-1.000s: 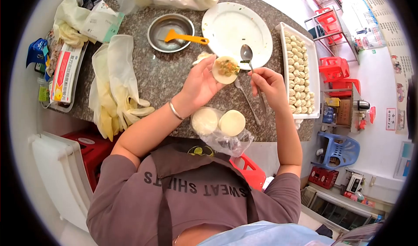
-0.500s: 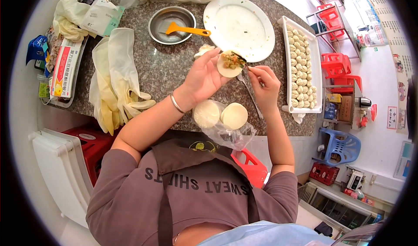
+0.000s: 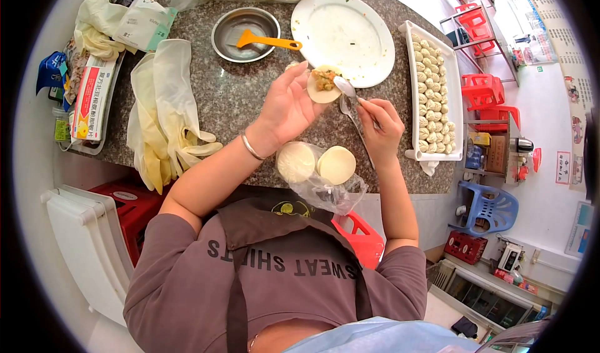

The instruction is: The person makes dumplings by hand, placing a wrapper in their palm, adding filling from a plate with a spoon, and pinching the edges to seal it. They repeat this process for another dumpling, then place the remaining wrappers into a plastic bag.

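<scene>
My left hand [image 3: 289, 106] holds a round dumpling wrapper [image 3: 317, 95] on its fingers, with a mound of chopped filling [image 3: 325, 80] on it. In my right hand [image 3: 381, 125] is a metal spoon [image 3: 344, 85], gripped by the handle, its bowl at the right edge of the filling. A second metal utensil [image 3: 357, 127] lies on the table beneath the spoon; its near end passes close to my right hand. Two stacks of round wrappers, the left stack [image 3: 295, 162] under clear plastic and the right stack [image 3: 337, 165] uncovered, sit near the table's front edge.
A white plate [image 3: 375, 47] with scraps lies beyond my hands. Rows of pleated dumplings [image 3: 431, 97] fill a white tray [image 3: 459, 128] at right. A metal bowl [image 3: 222, 50] carries an orange-handled tool [image 3: 272, 41]. Gloves [image 3: 169, 97] and boxes occupy the left side.
The spoon has turned so that its shiny bowl shows, and it has drawn back from the filling to the wrapper's right edge. The left hand and wrapper have shifted slightly left.
</scene>
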Available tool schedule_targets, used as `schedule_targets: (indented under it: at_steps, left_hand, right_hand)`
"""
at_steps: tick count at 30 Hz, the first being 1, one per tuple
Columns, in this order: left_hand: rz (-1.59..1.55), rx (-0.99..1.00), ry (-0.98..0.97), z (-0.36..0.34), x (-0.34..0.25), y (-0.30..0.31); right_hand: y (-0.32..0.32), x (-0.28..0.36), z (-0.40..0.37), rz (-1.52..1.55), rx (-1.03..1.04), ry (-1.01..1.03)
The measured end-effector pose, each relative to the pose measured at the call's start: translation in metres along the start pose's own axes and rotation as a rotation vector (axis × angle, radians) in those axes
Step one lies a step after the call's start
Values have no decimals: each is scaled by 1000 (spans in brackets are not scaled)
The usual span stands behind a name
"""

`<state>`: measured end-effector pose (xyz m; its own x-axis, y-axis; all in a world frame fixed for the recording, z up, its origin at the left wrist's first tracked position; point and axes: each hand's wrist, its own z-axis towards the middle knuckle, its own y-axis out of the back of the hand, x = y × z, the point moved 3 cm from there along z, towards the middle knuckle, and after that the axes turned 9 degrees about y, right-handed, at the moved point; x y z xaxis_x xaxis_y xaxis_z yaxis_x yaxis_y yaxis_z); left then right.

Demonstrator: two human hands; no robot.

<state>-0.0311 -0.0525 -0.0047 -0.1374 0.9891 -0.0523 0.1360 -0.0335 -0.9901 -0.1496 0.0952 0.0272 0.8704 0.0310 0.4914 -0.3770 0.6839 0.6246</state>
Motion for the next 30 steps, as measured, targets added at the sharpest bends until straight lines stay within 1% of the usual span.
schedule_targets:
  at_steps: [5, 8, 11, 13, 14, 16, 18, 20, 23, 24, 26, 27, 29, 30]
  left_hand:
    - [3, -25, -25, -1, -7, -1]
    - [13, -46, -46, -1, -9, -1]
    - [24, -25, -25, -1, -6, -2]
    - [51, 30, 12, 0, -2, -3]
    - [54, 28, 15, 0, -1, -2]
    - [112, 16, 2, 1, 0, -1]
    - [101, 15, 5, 1, -1, -2]
    - [88, 14, 4, 1, -1, -2]
    - [76, -2, -7, 2, -2, 0]
    - [81, -5, -9, 1, -2, -1]
    - [85, -9, -7, 1, -1, -1]
    - [100, -16, -6, 1, 0, -1]
    - [119, -22, 1, 2, 2, 1]
    - [129, -1, 31, 2, 3, 2]
  right_hand:
    - [16, 0, -6, -77, -23, 2]
    - [24, 4, -6, -102, -56, -29]
    - [25, 16, 0, -28, -50, -61]
    - [17, 16, -2, 225, 145, -330]
    - [16, 20, 0, 226, 141, -332]
    - [13, 28, 6, 108, 231, -239]
    - [17, 32, 8, 71, 221, -231]
    - [24, 37, 10, -77, 238, -202]
    - [35, 36, 6, -92, 293, -239]
    - [39, 35, 7, -93, 294, -241]
    - [44, 34, 6, 7, 376, -329]
    - [43, 34, 5, 5, 374, -335]
    - [37, 33, 8, 150, 372, -307]
    - [37, 30, 8, 149, 366, -310]
